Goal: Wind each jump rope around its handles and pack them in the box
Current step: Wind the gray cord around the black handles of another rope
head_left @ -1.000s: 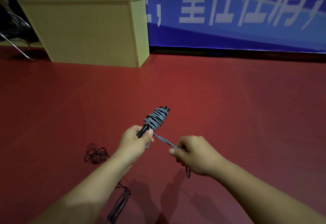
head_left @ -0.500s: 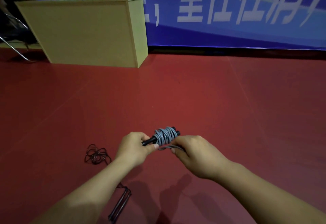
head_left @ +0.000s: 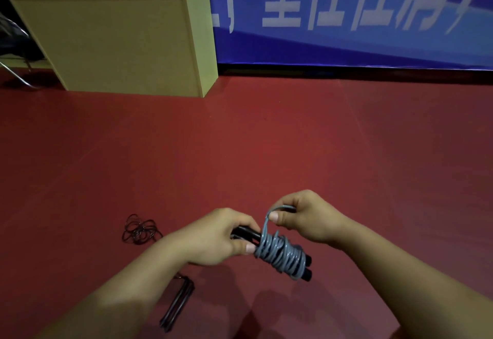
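Left hand [head_left: 213, 240] grip clamped on the pair of black handles [head_left: 246, 233], thumb pressed beside the coil. Grey rope [head_left: 282, 254] is wound in many turns round the handles, bundle held above the red floor [head_left: 266, 138], handle ends poking out lower right. Right hand [head_left: 306, 217] grip pinched on the rope's free end, a short loop rising from the coil to thumb and fingers. Second jump rope [head_left: 141, 229], black, lies loose on the floor to the left, its handles near the left forearm. Tan box [head_left: 120, 45] stands well apart, far left, against a blue banner [head_left: 346, 18].
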Motion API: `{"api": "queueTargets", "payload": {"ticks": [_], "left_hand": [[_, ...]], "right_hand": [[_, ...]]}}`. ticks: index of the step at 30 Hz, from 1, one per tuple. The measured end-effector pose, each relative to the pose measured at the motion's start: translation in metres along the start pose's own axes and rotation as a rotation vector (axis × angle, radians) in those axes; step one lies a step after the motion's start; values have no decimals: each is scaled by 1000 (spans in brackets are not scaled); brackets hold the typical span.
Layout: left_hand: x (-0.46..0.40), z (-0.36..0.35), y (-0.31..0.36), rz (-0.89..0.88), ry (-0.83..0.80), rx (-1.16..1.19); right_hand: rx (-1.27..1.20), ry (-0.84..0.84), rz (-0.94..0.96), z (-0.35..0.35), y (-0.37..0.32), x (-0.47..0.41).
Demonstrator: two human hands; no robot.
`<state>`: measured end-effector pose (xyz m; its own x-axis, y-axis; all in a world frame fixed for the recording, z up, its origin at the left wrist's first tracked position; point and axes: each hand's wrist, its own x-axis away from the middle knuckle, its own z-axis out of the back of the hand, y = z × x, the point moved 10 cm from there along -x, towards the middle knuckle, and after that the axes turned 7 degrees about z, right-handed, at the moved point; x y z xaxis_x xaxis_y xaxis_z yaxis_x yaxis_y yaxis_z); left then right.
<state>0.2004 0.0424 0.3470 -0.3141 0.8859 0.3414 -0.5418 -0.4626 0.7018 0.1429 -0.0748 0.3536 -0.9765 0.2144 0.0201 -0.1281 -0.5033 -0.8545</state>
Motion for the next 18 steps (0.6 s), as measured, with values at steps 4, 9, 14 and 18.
{"api": "queueTargets", "payload": {"ticks": [4, 9, 14, 18], "left_hand": [[3, -7, 2, -17, -102, 102], [7, -11, 9, -47, -183, 232], [12, -9, 22, -110, -262, 591], [11, -7, 31, -185, -288, 818]], "right_hand": [[-182, -78, -104, -3, 13, 8], [-489, -74, -152, -7, 17, 11], [-736, -61, -183, -9, 16, 13], [-688, 42, -143, -4, 10, 6]]}}
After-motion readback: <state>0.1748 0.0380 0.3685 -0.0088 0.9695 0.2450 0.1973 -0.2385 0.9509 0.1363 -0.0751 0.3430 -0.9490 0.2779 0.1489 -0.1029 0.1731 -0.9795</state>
